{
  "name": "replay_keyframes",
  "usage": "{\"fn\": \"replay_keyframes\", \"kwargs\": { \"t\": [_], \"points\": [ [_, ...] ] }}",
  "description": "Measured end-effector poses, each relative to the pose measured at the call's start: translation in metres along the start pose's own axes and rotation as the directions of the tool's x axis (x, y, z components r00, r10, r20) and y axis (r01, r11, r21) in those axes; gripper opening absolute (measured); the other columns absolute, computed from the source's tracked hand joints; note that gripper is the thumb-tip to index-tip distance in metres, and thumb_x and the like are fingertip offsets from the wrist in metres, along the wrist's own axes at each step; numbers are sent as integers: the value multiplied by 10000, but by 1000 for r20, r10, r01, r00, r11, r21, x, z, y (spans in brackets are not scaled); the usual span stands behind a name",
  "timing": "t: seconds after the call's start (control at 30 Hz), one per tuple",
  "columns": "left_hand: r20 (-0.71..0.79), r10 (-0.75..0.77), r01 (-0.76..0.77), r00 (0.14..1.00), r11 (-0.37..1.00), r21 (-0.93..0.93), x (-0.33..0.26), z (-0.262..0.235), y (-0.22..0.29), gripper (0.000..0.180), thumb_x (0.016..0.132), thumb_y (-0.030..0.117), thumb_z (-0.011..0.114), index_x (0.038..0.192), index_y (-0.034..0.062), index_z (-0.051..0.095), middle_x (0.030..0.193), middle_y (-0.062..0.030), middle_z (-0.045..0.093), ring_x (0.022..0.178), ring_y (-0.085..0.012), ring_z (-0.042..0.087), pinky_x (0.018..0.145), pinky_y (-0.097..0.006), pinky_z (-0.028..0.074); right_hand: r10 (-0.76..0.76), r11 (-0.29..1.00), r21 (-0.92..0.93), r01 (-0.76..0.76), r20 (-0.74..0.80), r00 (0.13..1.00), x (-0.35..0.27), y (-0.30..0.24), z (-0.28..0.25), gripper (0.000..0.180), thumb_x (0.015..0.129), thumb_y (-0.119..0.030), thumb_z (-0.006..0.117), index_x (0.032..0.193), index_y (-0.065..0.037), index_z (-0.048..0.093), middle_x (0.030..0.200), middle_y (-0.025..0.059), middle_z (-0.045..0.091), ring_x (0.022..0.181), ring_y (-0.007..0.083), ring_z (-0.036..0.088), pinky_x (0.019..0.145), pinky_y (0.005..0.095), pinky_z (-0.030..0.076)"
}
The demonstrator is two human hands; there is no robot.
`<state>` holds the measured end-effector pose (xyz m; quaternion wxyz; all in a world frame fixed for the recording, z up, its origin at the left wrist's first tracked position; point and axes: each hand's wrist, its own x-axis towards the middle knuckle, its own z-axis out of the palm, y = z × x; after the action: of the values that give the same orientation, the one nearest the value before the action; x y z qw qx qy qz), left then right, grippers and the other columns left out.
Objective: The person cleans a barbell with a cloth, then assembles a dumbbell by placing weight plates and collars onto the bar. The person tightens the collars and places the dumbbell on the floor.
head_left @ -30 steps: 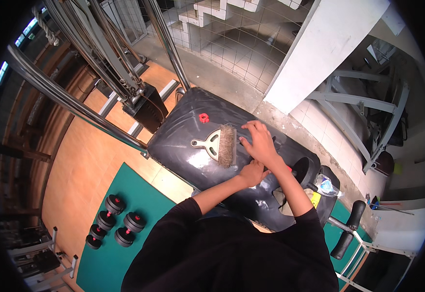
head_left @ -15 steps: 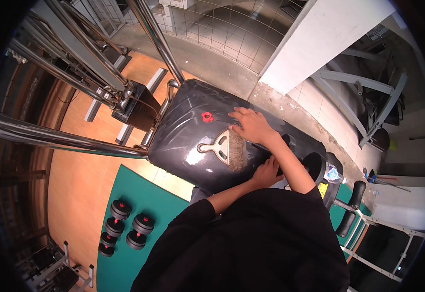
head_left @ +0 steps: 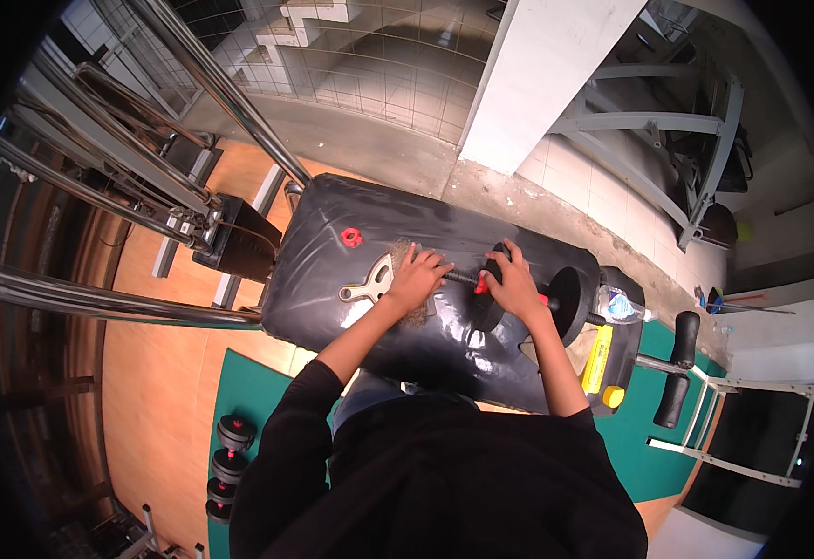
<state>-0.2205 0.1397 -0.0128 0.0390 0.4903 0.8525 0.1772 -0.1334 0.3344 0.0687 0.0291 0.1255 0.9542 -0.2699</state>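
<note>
Now parted from the other, the left hand [head_left: 416, 281] lies over the brush [head_left: 368, 291], fingers loosely spread; right of the brush, the right hand [head_left: 515, 287] has shifted onto the dumbbell [head_left: 571, 303], fingers bent over one plate [head_left: 489, 315], grip unclear. Work now seems centred there.

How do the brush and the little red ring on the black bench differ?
The brush has a cream handle and brownish bristles, while the ring is bright red. The brush is much larger than the ring. The left hand covers part of the brush; the ring lies untouched. Both lie on the black bench.
</note>
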Motion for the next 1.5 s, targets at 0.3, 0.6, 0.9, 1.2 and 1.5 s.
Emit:
{"fn": "replay_keyframes", "kwargs": {
  "t": [0.3, 0.6, 0.9, 1.2, 1.5],
  "points": [
    [-214, -239, 207, 947, 965, -160, -43, -1, -63, 360, 802, 162, 623, 1159, 127, 592, 1184, -80, 514, 1141, -261, 454, 1035, -431, 305, -8, 1000, -26, 8, -18, 1000, -6, -2, 4, 392, 799, -198, 634, 1161, -77, 544, 1396, 213, 296, 1208, 444, 386, 991, 451, 368],
    [-198, -643, 574, 740, 757, -313, -52, 18, -141, 514, 793, 169, 661, 1273, 115, 484, 1241, -102, 472, 1127, -312, 460, 945, -394, 406, -14, 999, 29, 20, -193, 981, -9, -3, 19, 317, 801, -119, 591, 1107, -43, 556, 1369, 210, 350, 1197, 410, 428, 968, 429, 396],
    [-108, -514, 150, 851, 434, -888, 15, -21, -54, 405, 844, 139, 649, 1198, 4, 505, 1068, -117, 541, 994, -216, 584, 867, -327, 447, 140, 980, 181, -82, -340, 930, -23, -6, 27, 432, 924, -202, 458, 1294, -1, 362, 1371, 196, 332, 1233, 387, 389, 1000, 414, 360],
    [-143, 4, -127, 990, 482, -867, 71, -16, 82, 399, 867, 210, 610, 1216, 65, 483, 1282, -164, 466, 1254, -332, 392, 1031, -389, 319, 531, 95, 994, 50, -93, 843, -30, 40, 49, 573, 980, -486, 225, 1252, -38, 457, 1207, 107, 523, 1140, 198, 481, 1005, 345, 325],
    [-138, 58, -142, 989, 651, -746, 66, -8, 89, 486, 815, 156, 644, 1251, 64, 452, 1350, -180, 382, 1336, -372, 248, 1067, -435, 265, 311, 393, 910, -132, 3, 950, -41, 58, 9, 348, 946, -330, 498, 1136, -46, 562, 923, -6, 599, 763, 41, 563, 618, 195, 485]
  ]
}}
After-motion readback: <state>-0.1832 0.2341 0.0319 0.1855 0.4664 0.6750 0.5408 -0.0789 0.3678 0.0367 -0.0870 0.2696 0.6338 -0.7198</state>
